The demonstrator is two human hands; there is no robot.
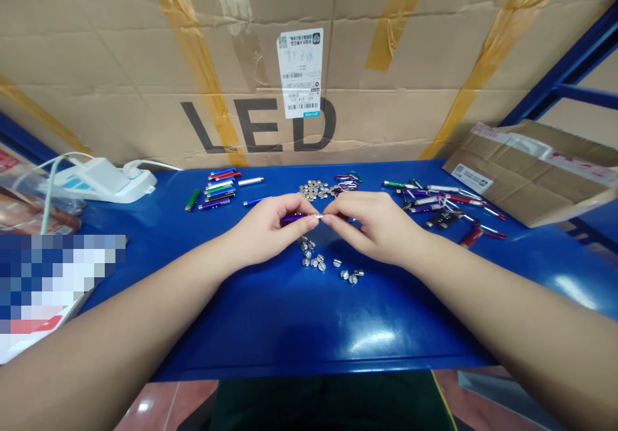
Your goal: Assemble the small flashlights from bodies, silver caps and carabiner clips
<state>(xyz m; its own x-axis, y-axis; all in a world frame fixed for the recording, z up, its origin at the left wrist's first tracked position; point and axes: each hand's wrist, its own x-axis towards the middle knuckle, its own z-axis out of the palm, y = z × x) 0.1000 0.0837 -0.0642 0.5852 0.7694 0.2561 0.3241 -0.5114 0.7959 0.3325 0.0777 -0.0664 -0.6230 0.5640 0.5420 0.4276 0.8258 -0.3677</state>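
Fingers [298, 207] of the left hand [267, 230] are pressed together around a purple torch [293, 218]. The torch lies almost level between thumb and forefinger, held over the middle of the blue counter [270, 328]. The right hand [375, 226] pinches the silver cap [317, 215] at the right end of the torch with thumb and forefinger, and its other fingers are curled under. I cannot tell if the cap sits fully on the torch, because the fingertips cover the joint. The two hands meet at this point, and both forearms come in from the lower corners.

Just below the hands, loose silver caps [318, 264] lie scattered on the counter. Behind the hands is a heap of small round batteries [313, 190], and just beside it, on the right, are some coloured clips [348, 180]. Further right lies a loose pile [444, 207] of torches in red, green, purple and black. On the left, well apart from the hands, a neat row [219, 190] of torches lies side by side, with a green one [192, 200] and a silver one [250, 181] alone near it. A white power strip [103, 180] sits at the back left of the counter. A big cardboard box [386, 116] marked LED stands behind the counter, and a flat box [531, 174] lies at the right corner.
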